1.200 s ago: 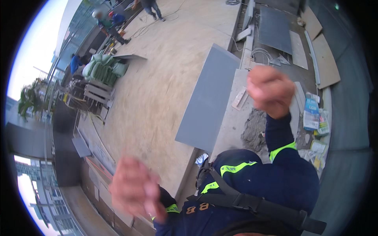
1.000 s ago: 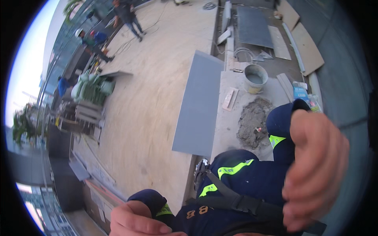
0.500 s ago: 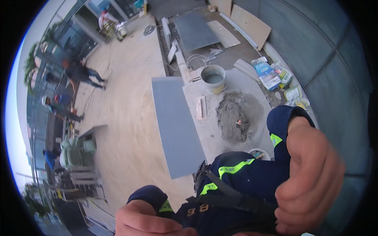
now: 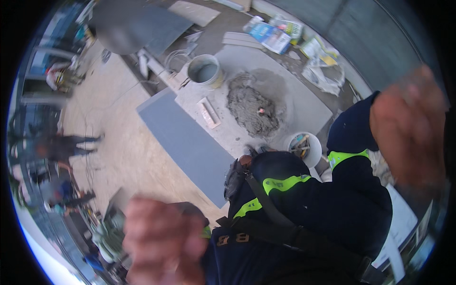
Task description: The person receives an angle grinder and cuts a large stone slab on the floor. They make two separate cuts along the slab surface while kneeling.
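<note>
head view: left hand (image 4: 164, 242) and right hand (image 4: 407, 128) raised, well apart; both blurred, can't tell if closed or gripping anything. grey mortar heap (image 4: 247, 105) on pale slab (image 4: 306, 105), between pail (image 4: 216, 80) and tool bucket (image 4: 315, 153). blue-grey board (image 4: 183, 144) alongside slab, nearer left hand.

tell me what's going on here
The person's left hand and right hand are both raised and blurred; nothing shows in either. In front, a heap of wet-looking grey mix lies on a pale board, beside a bucket. A white bucket holding tools stands nearer the person.
</note>
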Available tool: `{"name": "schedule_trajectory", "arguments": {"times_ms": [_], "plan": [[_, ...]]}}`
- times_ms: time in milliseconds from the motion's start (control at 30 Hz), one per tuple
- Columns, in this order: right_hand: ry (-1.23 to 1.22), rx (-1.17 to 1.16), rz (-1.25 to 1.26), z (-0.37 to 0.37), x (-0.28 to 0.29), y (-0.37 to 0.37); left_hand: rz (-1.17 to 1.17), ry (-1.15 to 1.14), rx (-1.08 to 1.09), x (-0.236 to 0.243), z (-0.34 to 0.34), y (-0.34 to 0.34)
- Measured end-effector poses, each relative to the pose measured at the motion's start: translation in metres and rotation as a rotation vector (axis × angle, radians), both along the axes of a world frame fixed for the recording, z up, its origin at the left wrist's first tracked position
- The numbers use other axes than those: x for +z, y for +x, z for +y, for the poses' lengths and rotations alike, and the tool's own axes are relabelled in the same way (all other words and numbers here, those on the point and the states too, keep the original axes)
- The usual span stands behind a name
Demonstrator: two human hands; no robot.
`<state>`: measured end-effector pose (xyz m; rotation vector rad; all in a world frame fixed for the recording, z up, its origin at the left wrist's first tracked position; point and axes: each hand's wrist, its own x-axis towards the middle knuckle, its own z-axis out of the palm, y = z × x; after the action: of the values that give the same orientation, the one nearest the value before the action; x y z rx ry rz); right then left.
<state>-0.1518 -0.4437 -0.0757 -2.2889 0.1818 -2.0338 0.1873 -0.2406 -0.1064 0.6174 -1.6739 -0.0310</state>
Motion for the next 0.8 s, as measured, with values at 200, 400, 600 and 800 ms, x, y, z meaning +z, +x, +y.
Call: {"name": "schedule_trajectory", "arguments": {"times_ms": [200,400,600,800], "plan": [[1.023,-0.54,0.457,-0.026,-0.17,-0.015,0.065,1.128,-0.067,-0.172,-0.11,-0.004],[1.688,-0.625,1.046,0.061,-0.545,-0.114,-0.297,1.544,-0.162,-0.341,-0.101,0.013],[2.142,-0.427,1.142,0.112,-0.692,-0.159,-0.296,1.714,-0.142,-0.356,-0.184,0.013],[1.907,-0.092,1.533,-0.065,-0.776,-0.168,-0.093,1.942,-0.178,-0.402,-0.338,-0.005]]}}
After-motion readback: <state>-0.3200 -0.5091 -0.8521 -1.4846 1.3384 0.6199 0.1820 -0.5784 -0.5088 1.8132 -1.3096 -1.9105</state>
